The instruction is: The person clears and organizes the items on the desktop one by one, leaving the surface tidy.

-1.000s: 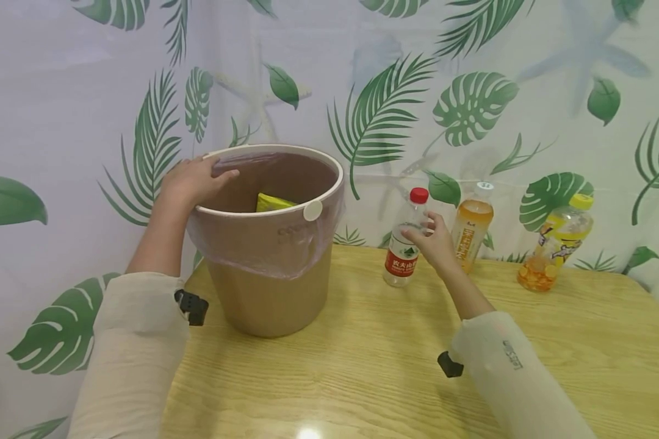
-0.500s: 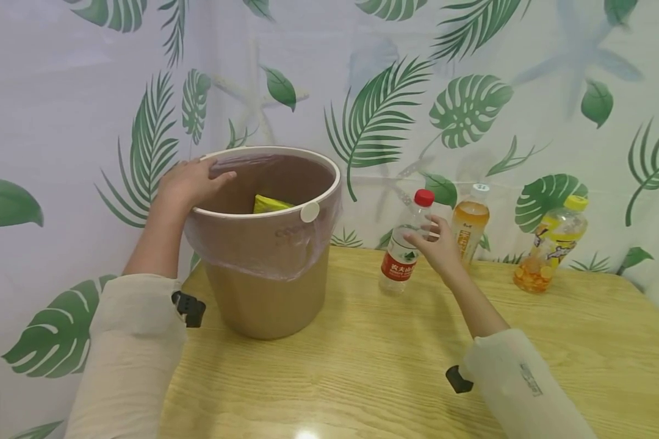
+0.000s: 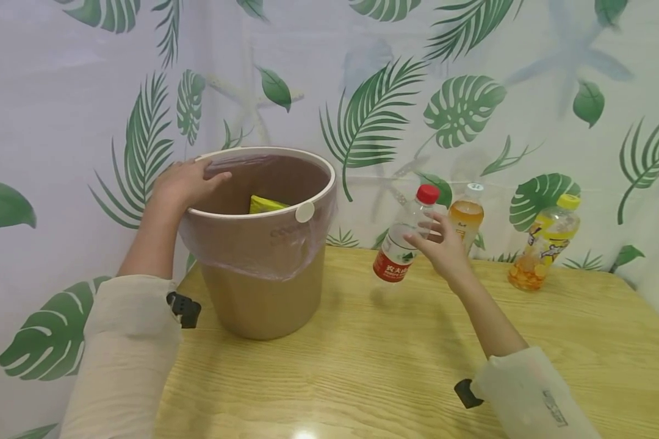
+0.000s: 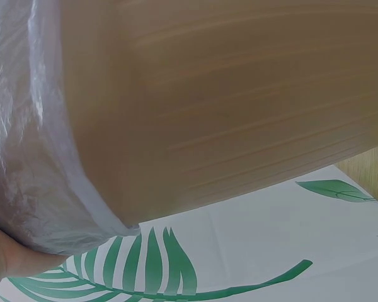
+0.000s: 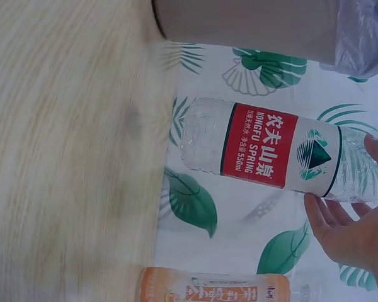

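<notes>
- Right hand [image 3: 445, 247] had the water bottle [image 3: 393, 266] pinched near its shoulder, thumb on the bin side, fingers opposite.
- Bottle sat between the bin [image 3: 263, 299] and the orange drink [image 3: 465, 214], tilted, red cap [image 3: 428, 194] leaning away from the bin. Base looked just off the table [image 3: 318, 378].
- Step in hand, as I read it: a one-handed lift. Grip was high and the label [image 5: 258, 148] stayed uncovered, so the base was free to swing. Steady wrist and slow start called for.
- Thin clear plastic, by the look: firm but light pressure was the better bet; squeezing harder risked denting it. Couldn't tell how full it was.
- Orange drink stood just behind the right hand. Safest was up first, no backward drift of the knuckles.
- Left hand [image 3: 180, 182] rested on the bin rim, thumb over the opening. Finger curl hidden; couldn't tell grip from plain rest. Worth keeping there as a steady, without dragging the liner [image 3: 252, 256].
- Yellow-capped bottle [image 3: 543, 247] was well apart, low risk.
</notes>
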`<state>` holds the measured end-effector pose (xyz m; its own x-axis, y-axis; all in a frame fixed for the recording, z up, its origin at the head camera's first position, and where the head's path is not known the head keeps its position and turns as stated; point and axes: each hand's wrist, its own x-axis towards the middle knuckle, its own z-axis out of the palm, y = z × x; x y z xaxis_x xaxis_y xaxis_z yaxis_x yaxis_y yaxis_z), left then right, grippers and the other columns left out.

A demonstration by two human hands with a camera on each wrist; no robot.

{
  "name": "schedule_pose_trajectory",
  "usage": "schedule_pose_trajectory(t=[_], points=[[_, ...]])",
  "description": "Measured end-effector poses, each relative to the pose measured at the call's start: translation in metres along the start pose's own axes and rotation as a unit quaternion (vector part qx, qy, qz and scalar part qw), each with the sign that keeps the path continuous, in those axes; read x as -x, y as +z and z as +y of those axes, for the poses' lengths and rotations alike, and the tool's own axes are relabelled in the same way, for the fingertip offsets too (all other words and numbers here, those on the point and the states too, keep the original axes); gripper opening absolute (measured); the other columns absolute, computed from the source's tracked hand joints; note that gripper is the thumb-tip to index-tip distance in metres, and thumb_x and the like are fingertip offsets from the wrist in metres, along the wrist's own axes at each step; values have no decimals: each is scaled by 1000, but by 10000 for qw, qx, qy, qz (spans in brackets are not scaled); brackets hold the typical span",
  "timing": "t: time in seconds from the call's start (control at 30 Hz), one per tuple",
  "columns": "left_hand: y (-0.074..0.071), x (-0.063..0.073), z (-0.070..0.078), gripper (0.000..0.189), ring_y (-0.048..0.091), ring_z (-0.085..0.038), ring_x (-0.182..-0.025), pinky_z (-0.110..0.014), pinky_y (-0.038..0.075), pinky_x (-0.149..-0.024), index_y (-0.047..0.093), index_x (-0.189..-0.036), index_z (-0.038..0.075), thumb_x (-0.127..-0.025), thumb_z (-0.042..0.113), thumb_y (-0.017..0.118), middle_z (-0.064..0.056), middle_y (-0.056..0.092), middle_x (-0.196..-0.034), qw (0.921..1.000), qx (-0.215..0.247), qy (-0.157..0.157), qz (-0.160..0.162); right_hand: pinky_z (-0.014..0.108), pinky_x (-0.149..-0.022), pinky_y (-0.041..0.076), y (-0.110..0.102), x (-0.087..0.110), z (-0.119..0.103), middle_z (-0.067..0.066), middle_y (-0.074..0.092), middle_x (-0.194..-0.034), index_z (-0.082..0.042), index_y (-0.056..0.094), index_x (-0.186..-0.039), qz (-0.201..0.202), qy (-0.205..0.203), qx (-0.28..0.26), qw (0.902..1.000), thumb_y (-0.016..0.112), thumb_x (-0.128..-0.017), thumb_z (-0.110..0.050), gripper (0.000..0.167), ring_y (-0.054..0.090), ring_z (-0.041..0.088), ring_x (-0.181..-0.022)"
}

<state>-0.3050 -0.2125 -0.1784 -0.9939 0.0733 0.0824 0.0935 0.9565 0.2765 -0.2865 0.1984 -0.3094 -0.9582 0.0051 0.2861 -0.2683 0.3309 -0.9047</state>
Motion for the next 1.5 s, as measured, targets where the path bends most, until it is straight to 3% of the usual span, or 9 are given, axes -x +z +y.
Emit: schedule_pose_trajectory(t=[0.2, 0.37, 0.57, 0.7, 0.87, 1.17, 1.5], points=[[0, 0, 0, 71, 15, -47, -130, -60, 18, -101, 19, -145, 1, -96, 50, 33, -30, 20, -143, 10000, -21, -4, -17, 48, -94, 38, -1, 9, -9, 20, 39, -134, -7, 27, -141, -46, -110, -269, 9996, 66, -86, -26, 70, 41, 34, -119], [1, 0, -1, 70, 15, -47, -130, -60, 18, -101, 20, -145, 1, -96, 50, 33, -30, 21, -143, 10000, -3, -11, -2, 45, -86, 42, -2, 17, -16, 16, 39, -136, -10, 27, -142, -3, -77, -366, 9993, 66, -86, -29, 71, 40, 30, -119], [1, 0, 0, 70, 15, -47, -130, -60, 18, -100, 20, -145, 2, -96, 50, 33, -30, 21, -143, 10000, -14, -14, -2, 46, -93, 40, -5, 25, -25, 13, 40, -134, -11, 25, -143, 58, -187, -355, 9992, 65, -86, -31, 72, 41, 28, -121], [0, 0, 0, 70, 15, -47, -130, -61, 18, -100, 20, -145, 2, -95, 50, 32, -30, 20, -143, 10000, -23, -5, -2, 35, -93, 41, -6, 29, -30, 13, 41, -134, -10, 25, -143, 131, -255, -449, 9986, 64, -87, -29, 70, 43, 26, -119], [0, 0, 1, 70, 15, -47, -130, -61, 18, -101, 20, -145, 2, -96, 50, 32, -30, 20, -143, 10000, -21, 6, 0, 19, -85, 45, -7, 32, -33, 12, 43, -131, -8, 28, -140, 255, -343, -769, 9961, 64, -88, -24, 65, 47, 20, -114], [0, 2, 1, 70, 15, -47, -130, -60, 18, -101, 21, -144, 1, -96, 49, 33, -30, 21, -143, 10000, 5, 6, 21, 18, -81, 46, -9, 38, -40, 2, 48, -118, -15, 38, -127, 334, -536, -1675, 9839, 62, -88, -10, 46, 52, 12, -103], [1, 1, 1, 70, 15, -47, -130, -60, 17, -101, 21, -145, 3, -95, 50, 34, -29, 22, -143, 9999, 73, 17, 84, 19, -82, 47, -10, 40, -48, 17, 38, -130, -13, 33, -135, 369, -559, -1957, 9784, 62, -89, -13, 55, 46, 20, -112]])
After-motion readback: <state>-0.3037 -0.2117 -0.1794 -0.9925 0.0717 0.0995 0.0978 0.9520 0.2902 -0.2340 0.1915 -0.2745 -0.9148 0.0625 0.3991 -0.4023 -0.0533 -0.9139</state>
